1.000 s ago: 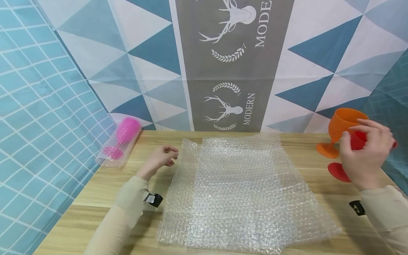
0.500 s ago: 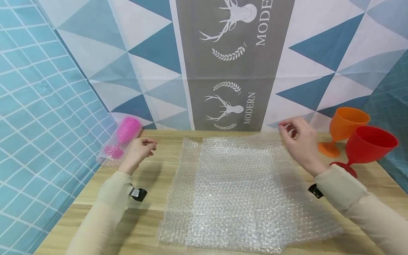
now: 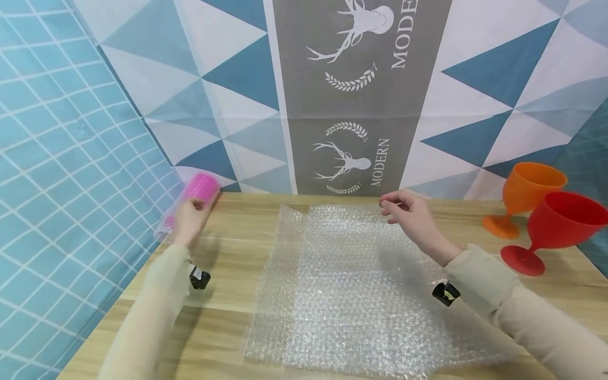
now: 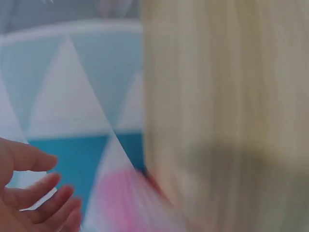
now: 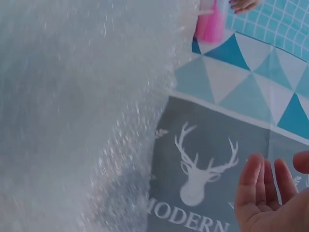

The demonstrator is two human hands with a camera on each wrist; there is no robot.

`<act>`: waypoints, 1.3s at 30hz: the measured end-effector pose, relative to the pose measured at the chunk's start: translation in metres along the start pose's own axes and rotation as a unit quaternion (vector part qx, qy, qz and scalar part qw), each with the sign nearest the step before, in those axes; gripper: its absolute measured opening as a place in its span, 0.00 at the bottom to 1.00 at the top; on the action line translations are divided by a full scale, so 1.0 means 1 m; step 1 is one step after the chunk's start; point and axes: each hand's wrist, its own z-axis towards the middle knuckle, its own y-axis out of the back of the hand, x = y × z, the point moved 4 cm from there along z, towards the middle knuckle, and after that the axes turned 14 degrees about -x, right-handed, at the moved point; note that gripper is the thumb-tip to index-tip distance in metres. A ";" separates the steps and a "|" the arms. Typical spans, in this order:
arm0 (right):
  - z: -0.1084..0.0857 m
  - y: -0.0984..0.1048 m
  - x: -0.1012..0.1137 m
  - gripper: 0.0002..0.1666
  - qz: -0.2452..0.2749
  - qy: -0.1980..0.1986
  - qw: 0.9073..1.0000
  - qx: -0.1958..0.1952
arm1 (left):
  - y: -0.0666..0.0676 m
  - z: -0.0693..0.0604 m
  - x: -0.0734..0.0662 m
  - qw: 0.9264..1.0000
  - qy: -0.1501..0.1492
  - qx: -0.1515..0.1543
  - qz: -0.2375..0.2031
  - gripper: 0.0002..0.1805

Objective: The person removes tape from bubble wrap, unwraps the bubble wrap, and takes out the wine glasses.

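In the head view my left hand (image 3: pixel 190 219) hovers over a pink goblet (image 3: pixel 202 184) wrapped in bubble wrap, which lies on its side at the back left. The left wrist view shows that hand's thumb and fingers apart, with nothing between them; the wrapped pink goblet (image 4: pixel 118 200) is blurred nearby. My right hand (image 3: pixel 410 216) hangs over the far part of a flat bubble wrap sheet (image 3: pixel 351 295). Its fingers are loosely bent and hold nothing in the right wrist view. A red goblet (image 3: pixel 558 227) and an orange goblet (image 3: pixel 524 187) stand upright at the right.
The sheet covers the middle of the wooden table (image 3: pixel 228 285). A patterned cloth wall (image 3: pixel 247 95) rises along the back edge, and a blue tiled-pattern cloth (image 3: pixel 57 158) borders the left side.
My right hand has left the red goblet and swung left over the bubble wrap sheet. The left hand has moved left from the sheet's edge to the wrapped pink goblet.
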 end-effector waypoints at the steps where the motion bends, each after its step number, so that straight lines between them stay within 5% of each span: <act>1: -0.001 -0.002 -0.002 0.18 0.007 -0.012 1.000 0.006 | 0.001 0.004 0.006 1.000 0.001 -0.011 0.016 0.25; 5: -0.003 -0.010 -0.008 0.19 0.017 -0.041 0.999 0.018 | 0.007 0.017 0.027 0.991 -0.029 -0.054 0.115 0.32; 7: -0.003 -0.013 -0.009 0.19 0.022 -0.044 0.999 0.019 | 0.008 0.022 0.036 0.987 -0.034 -0.049 0.150 0.36; 15: -0.004 -0.023 -0.009 0.19 0.019 -0.050 0.998 0.021 | 0.004 0.025 0.057 0.972 0.009 0.037 0.232 0.56; 20: -0.005 -0.030 -0.013 0.17 0.020 -0.051 0.998 0.021 | 0.003 0.024 0.063 0.963 0.024 0.044 0.266 0.57; 24: -0.007 -0.033 -0.018 0.17 0.024 -0.057 0.998 0.016 | 0.001 0.023 0.059 0.964 0.038 0.039 0.261 0.50; 30: -0.008 -0.034 -0.027 0.18 0.029 -0.079 0.996 0.013 | 0.000 0.015 0.049 0.975 0.070 0.027 0.210 0.49; 39: -0.012 -0.033 -0.036 0.20 0.047 -0.101 0.994 0.013 | -0.005 -0.005 0.028 0.986 0.114 0.062 0.104 0.54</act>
